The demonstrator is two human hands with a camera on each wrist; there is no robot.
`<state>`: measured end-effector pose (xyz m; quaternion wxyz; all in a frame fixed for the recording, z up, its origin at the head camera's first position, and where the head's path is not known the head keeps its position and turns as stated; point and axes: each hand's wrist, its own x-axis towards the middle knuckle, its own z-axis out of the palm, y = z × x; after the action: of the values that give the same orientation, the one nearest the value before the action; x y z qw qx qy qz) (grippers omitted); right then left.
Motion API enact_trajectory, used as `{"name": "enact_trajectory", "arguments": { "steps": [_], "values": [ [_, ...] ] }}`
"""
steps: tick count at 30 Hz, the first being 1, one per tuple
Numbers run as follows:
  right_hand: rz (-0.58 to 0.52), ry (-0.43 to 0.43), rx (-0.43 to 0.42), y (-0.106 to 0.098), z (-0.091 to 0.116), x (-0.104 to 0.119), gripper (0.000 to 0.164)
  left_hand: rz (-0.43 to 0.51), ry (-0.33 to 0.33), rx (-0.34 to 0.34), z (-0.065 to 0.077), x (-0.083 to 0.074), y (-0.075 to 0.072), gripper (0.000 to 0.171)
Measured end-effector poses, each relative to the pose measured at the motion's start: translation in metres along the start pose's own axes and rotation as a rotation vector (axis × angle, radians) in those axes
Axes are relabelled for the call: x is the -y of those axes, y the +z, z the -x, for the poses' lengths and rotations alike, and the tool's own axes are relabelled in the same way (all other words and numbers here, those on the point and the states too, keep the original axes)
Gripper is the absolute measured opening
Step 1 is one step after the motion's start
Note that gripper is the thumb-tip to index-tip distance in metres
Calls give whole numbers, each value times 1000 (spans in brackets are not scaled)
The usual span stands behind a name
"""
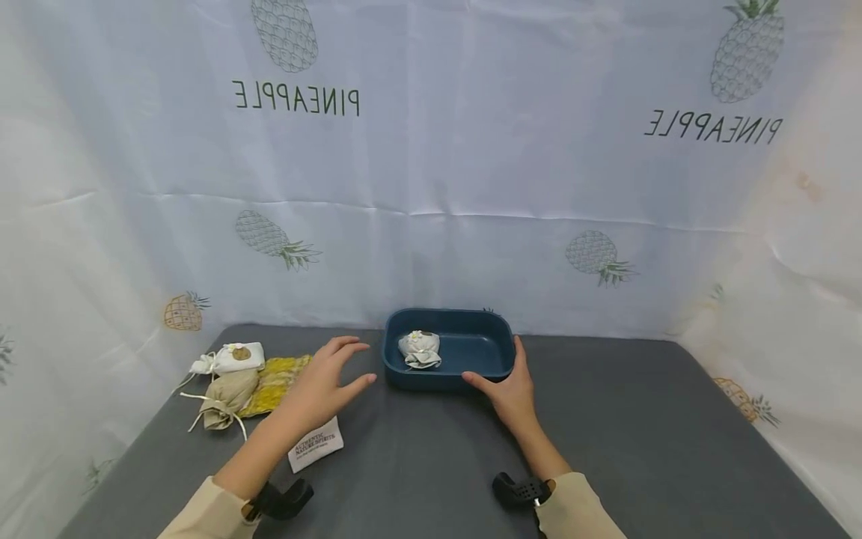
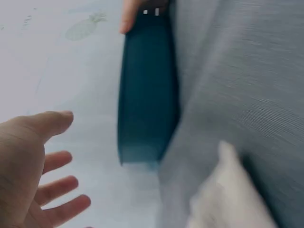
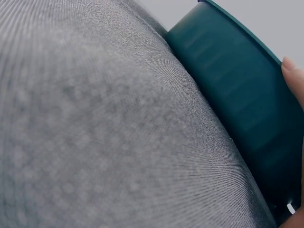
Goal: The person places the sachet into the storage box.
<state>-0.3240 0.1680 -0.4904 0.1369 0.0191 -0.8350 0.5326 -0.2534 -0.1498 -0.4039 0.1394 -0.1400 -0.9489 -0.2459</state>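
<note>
Right hand (image 1: 509, 389) grips blue bin (image 1: 424, 381) at four o'clock; left hand (image 1: 322, 382) hovers, fingers wide, at nine. One-sided pull could swivel it.

Booth-like setting: pineapple-print curtain (image 1: 471, 165), grey table (image 1: 417, 464).

A person's left forearm (image 1: 264, 443) blocks part of a yellow sachet (image 1: 277, 380) and one corner of a white printed pouch (image 1: 316, 445), its smallest lettering too tiny to read. The right grip (image 1: 510, 393) covers a front corner of a dark blue container (image 1: 424, 382), some fingers hidden beyond the wall. Both cream sleeves (image 1: 579, 509) run out of frame at bottom; the curtain's upper pineapples (image 1: 286, 34) are cropped at top. A pale object (image 2: 228, 194), blurred and cut off, defies identification in the left wrist view; in the right, the counter (image 3: 95, 133) blurs.
</note>
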Motion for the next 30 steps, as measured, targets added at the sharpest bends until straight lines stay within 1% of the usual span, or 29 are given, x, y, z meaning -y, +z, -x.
{"name": "enact_trajectory", "arguments": {
  "steps": [4, 7, 9, 11, 14, 16, 18, 22, 24, 27, 30],
  "values": [
    [15, 4, 8, 0, 0, 0, 122, 1, 1, -9, 22, 15, -5, 53],
    [14, 2, 6, 0, -1, 0, 122, -2, -4, -38, 34, 25, -6, 53],
    [12, -5, 1, 0, 0, 1, 122, -2, -8, -51, 41, 31, -3, 52],
    [10, -10, -6, 0, 0, 1, 122, 9, -9, -49, 47, 36, 2, 52],
    [7, -17, -7, -1, 2, 0, 121, 41, -4, -20, 55, 43, 11, 54],
    [6, -10, -5, -1, 3, 0, 121, 62, 7, 4, 59, 47, 15, 55],
    [2, -9, 0, -2, 3, 0, 121, 79, 16, 14, 60, 51, 19, 56],
    [11, -9, 8, -4, 4, -1, 121, 80, 22, 12, 62, 59, 25, 52],
    [21, -7, 13, -4, 5, -1, 121, 61, 24, 14, 63, 63, 27, 48],
    [30, 0, 18, -2, 4, -1, 121, -6, 68, 10, 67, 69, 32, 40],
    [26, -2, 17, 0, 1, 1, 121, -70, 109, -20, 69, 73, 36, 35]
  ]
}}
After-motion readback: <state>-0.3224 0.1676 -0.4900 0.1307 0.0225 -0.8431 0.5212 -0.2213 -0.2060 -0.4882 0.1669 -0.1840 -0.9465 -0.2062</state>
